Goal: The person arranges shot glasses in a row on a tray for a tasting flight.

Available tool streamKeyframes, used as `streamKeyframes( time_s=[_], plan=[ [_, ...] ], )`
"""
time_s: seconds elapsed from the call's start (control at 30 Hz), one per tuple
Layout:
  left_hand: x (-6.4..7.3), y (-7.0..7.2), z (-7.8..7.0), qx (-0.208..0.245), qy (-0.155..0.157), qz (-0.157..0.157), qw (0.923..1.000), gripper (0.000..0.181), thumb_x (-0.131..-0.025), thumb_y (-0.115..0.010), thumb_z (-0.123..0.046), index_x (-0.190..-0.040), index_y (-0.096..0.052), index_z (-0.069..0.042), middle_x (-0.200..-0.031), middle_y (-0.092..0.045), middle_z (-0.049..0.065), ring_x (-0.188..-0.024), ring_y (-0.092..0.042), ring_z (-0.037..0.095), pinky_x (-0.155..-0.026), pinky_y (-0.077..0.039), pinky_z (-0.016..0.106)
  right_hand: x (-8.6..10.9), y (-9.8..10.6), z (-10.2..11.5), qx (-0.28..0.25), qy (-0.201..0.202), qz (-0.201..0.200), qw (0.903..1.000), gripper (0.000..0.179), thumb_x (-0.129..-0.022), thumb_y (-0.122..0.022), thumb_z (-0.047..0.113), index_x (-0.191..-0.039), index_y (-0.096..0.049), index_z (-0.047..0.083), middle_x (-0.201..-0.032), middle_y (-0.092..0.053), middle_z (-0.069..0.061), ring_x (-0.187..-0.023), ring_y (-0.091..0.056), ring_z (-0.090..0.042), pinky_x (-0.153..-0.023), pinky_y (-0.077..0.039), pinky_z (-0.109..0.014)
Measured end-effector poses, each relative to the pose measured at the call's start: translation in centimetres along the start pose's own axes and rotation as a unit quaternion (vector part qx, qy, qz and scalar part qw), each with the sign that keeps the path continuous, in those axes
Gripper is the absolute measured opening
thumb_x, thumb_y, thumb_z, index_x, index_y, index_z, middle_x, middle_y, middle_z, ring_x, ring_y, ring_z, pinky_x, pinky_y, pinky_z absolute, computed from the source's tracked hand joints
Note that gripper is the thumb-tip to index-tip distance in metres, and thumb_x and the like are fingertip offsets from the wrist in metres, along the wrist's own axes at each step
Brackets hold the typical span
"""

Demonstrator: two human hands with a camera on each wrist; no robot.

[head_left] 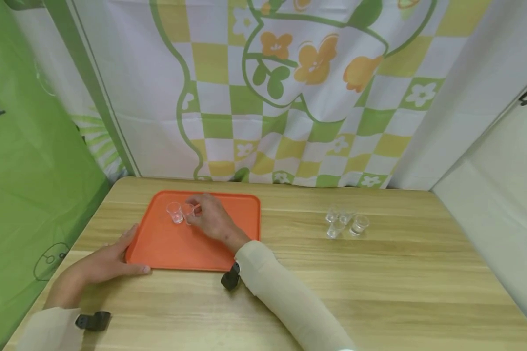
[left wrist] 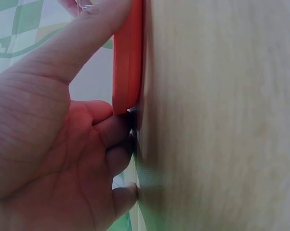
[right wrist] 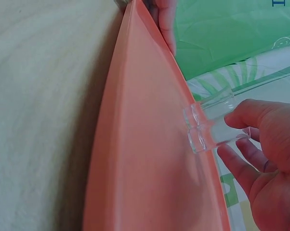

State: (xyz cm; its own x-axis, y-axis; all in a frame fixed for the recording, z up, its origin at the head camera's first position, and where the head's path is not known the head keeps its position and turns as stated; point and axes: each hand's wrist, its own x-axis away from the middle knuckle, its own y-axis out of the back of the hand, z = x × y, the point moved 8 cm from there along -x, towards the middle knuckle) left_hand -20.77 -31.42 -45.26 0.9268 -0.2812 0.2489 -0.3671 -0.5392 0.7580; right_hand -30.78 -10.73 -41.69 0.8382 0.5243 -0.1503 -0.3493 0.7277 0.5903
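An orange tray (head_left: 180,248) lies on the left part of the wooden table. On it stand two small clear shot glasses side by side, close together. My right hand (head_left: 212,219) reaches over the tray and pinches the right-hand shot glass (right wrist: 219,134) between thumb and fingers. The other shot glass (head_left: 174,213) is just to its left, upright on the tray. My left hand (head_left: 103,263) rests at the tray's near left corner, its thumb along the front edge and fingers along the left side. In the left wrist view, the fingers touch the tray's outer wall (left wrist: 127,72).
Several more clear shot glasses (head_left: 359,225) stand in a cluster on the table (head_left: 377,282), right of the tray. A patterned curtain (head_left: 290,122) hangs behind the table's far edge. A green cloth (head_left: 30,146) hangs on the left, a pale one (head_left: 505,195) on the right.
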Motion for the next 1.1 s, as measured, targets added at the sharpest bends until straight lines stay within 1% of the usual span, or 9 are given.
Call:
streamKeyframes(
  time_s=[0.17,0.3,0.47,0.67,0.87,1.0,1.1],
  plan=[
    [0.0,0.0,0.0,0.005,0.000,0.000,1.0000,0.116,-0.089,-0.079,-0.043,-0.162,-0.001,0.004,-0.157,-0.008,0.045,-0.140,-0.016,0.067,-0.105,-0.024,0.079,0.0,0.0,-0.1,0.003,0.000,-0.003,1.0000,0.040,-0.097,-0.074,0.014,-0.135,-0.064,0.005,-0.120,-0.060,-0.006,-0.100,-0.065,-0.013,-0.078,-0.051,-0.017],
    [0.0,0.0,0.0,0.001,0.000,-0.002,1.0000,0.116,-0.089,-0.079,-0.044,-0.162,-0.002,0.003,-0.158,-0.009,0.045,-0.139,-0.018,0.067,-0.105,-0.025,0.079,0.0,0.0,-0.2,0.006,-0.002,-0.004,1.0000,0.039,-0.097,-0.074,0.015,-0.135,-0.065,0.008,-0.118,-0.060,-0.003,-0.100,-0.065,-0.014,-0.077,-0.051,-0.018],
    [-0.1,0.0,0.2,-0.001,0.003,-0.003,1.0000,0.117,-0.089,-0.079,-0.044,-0.163,-0.002,0.003,-0.158,-0.009,0.045,-0.139,-0.019,0.067,-0.104,-0.026,0.079,0.2,0.1,-0.3,0.001,-0.005,0.000,1.0000,0.040,-0.097,-0.075,0.017,-0.135,-0.065,0.009,-0.120,-0.060,0.000,-0.103,-0.065,-0.014,-0.080,-0.052,-0.017],
    [-0.1,0.0,0.4,0.002,0.004,-0.001,1.0000,0.117,-0.089,-0.079,-0.044,-0.163,-0.001,0.002,-0.158,-0.008,0.044,-0.140,-0.017,0.067,-0.104,-0.025,0.080,0.4,0.4,-0.5,0.002,-0.009,0.007,0.9999,0.041,-0.096,-0.076,0.018,-0.135,-0.065,0.010,-0.121,-0.063,-0.001,-0.106,-0.066,-0.016,-0.081,-0.052,-0.019],
    [-0.1,0.0,0.5,0.005,0.004,-0.003,1.0000,0.117,-0.089,-0.079,-0.044,-0.163,0.000,0.001,-0.159,-0.008,0.044,-0.139,-0.015,0.068,-0.103,-0.023,0.081,0.5,0.6,-0.6,0.001,-0.004,0.013,0.9999,0.045,-0.095,-0.077,0.015,-0.137,-0.063,0.009,-0.121,-0.063,-0.001,-0.109,-0.066,-0.017,-0.084,-0.053,-0.021],
    [-0.1,-0.1,0.4,0.003,0.000,-0.001,1.0000,0.117,-0.089,-0.079,-0.043,-0.162,0.000,0.003,-0.158,-0.009,0.045,-0.138,-0.018,0.068,-0.103,-0.026,0.080,0.7,0.9,-0.8,0.024,0.006,0.010,0.9996,0.048,-0.094,-0.078,0.015,-0.138,-0.062,0.009,-0.122,-0.063,-0.004,-0.114,-0.064,-0.019,-0.089,-0.051,-0.022],
    [-0.1,0.0,0.4,0.002,0.004,-0.001,1.0000,0.118,-0.089,-0.079,-0.044,-0.163,0.001,0.002,-0.158,-0.009,0.045,-0.139,-0.018,0.068,-0.104,-0.025,0.080,0.9,1.4,-0.8,0.046,0.012,0.005,0.9988,0.051,-0.093,-0.078,0.016,-0.140,-0.061,0.008,-0.124,-0.064,-0.006,-0.118,-0.062,-0.020,-0.092,-0.050,-0.024]
  ],
)
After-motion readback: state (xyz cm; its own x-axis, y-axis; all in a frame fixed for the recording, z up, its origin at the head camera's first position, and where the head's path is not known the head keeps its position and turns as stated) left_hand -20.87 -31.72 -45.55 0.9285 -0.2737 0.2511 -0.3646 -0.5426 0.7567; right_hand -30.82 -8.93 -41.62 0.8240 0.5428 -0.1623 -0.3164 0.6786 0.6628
